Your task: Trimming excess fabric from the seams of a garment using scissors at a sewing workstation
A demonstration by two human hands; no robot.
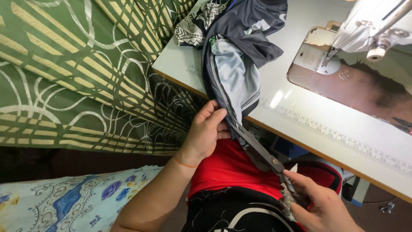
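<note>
Grey sportswear fabric (234, 77) hangs over the white counter's (300, 124) near edge, where the left hand (205, 133) pinches its dark seam; the right hand (319, 206) grips the handles of long scissors (262, 152), whose blades meet the cloth just beside the left fingers

1. No packages, signs or screens are to be seen.
2. A printed ruler strip (334, 133) is set along the front edge of the white bench (300, 111); it is a thin band of fine dark marks on white, running slantwise from the garment towards the lower right.
3. A small white patch (257, 26), possibly a label, is seen on the dark garment (240, 47) near the bench's far end; this cannot be told for certain.
</note>
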